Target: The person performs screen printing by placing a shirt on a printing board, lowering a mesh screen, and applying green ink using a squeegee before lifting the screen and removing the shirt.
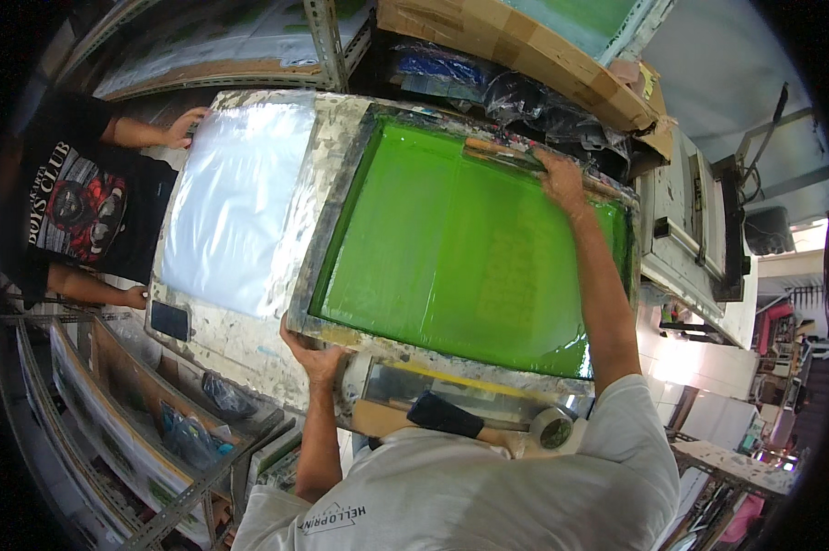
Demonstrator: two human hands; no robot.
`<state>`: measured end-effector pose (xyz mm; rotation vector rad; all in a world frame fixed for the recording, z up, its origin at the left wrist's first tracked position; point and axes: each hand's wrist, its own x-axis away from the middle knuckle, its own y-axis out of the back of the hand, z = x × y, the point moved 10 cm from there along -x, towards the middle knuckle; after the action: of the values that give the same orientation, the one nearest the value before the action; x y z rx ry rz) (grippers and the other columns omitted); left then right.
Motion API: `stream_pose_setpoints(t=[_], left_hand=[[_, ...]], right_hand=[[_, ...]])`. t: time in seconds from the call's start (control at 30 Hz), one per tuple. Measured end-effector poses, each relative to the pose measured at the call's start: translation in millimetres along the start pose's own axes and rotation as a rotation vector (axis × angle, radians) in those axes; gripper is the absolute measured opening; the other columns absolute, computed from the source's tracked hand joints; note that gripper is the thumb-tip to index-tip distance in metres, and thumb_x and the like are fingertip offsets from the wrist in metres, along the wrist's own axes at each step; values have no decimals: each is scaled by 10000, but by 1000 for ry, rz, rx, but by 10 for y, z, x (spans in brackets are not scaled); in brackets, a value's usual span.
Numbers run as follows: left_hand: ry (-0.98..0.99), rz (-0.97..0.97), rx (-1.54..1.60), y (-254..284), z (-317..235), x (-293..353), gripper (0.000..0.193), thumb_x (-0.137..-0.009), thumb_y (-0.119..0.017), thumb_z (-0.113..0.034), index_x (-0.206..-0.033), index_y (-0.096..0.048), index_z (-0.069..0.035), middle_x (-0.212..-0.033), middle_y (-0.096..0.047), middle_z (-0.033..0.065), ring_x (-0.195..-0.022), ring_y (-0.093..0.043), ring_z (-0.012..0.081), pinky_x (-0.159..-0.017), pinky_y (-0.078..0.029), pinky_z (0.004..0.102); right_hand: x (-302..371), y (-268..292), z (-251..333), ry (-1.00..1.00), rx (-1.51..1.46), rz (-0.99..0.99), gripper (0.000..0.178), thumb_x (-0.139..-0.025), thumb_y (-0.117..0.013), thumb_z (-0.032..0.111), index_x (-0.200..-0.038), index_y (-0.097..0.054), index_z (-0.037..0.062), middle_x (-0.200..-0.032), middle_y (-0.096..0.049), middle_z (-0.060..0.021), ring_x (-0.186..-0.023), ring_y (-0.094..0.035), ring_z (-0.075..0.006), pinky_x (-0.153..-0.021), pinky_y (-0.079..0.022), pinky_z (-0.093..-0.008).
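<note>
Fingers of my right hand (563, 184) grip the wooden squeegee (497, 150) by the far edge of the green screen (460, 248), open room nearer; arm outstretched. My left hand (318, 361) sits at the near-left corner, grip unclear.

Sheet (235, 207) left of screen frame (414, 350) on the table (334, 147), squeegee (499, 151) inside frame, tape roll (552, 428) before it, box (525, 57) behind.

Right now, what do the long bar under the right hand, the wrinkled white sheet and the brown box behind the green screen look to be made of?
Long bar: probably wood, dull and worn, from its brown tone beneath the right hand.
White sheet: likely thin plastic, glossy, given its glare and wrinkles.
Brown box: apparently cardboard, matte, with a ragged corner.
</note>
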<state>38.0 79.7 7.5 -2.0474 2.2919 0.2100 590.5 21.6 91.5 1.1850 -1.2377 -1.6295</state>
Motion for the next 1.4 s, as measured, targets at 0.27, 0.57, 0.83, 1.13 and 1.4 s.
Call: stream_pose_setpoints(t=[0.27, 0.57, 0.83, 1.13, 1.4], left_hand=[[-65, 16, 19, 21, -74, 18, 1170, -462, -928, -266, -1377, -232, -47, -1265, -429, 138, -1154, -457, 275, -985, -393, 400], [-63, 32, -9, 64, -22, 28, 1250, -408, -942, -349, -1384, -233, -20, -1287, -413, 161, -1175, -438, 292, -1006, -371, 418], [-338, 28, -326, 16, -428, -22, 1324, -406, -870, -536, -1413, -212, 16, -1477, -220, 196, -1329, -252, 355, -1054, -303, 487], [-297, 54, -504, 18, -316, -42, 942, -461, -871, -251, -1246, -408, -14, -1505, -170, 202, -1355, -211, 387, -1070, -263, 517], [-298, 44, -516, 3, -415, -62, 914, -543, -851, -299, -1297, -407, -39, -1499, -190, 198, -1378, -191, 367, -1075, -262, 505]], right_hand=[[1203, 298, 964, -37, 18, -47, 299, -683, -588, 48, -980, -584, 88, -784, -590, -166, -779, -576, -359, -646, -413, -467], [2282, 963, 1892, -150, -225, 97, 358, -640, -623, 62, -997, -601, 65, -897, -610, -201, -869, -574, -381, -731, -435, -461], [2339, 474, 1731, -162, -280, 283, 524, -610, -685, 84, -1120, -566, 61, -1162, -549, -227, -1075, -513, -404, -899, -333, -556], [2136, -214, 1214, -348, -178, 191, 697, -600, -651, 218, -1266, -493, 86, -1349, -388, -285, -1260, -311, -533, -1001, -110, -726], [977, -528, 151, -209, -168, -64, 897, -702, -413, 743, -1308, -466, 85, -1391, -350, -293, -1262, -290, -552, -971, -92, -743]])
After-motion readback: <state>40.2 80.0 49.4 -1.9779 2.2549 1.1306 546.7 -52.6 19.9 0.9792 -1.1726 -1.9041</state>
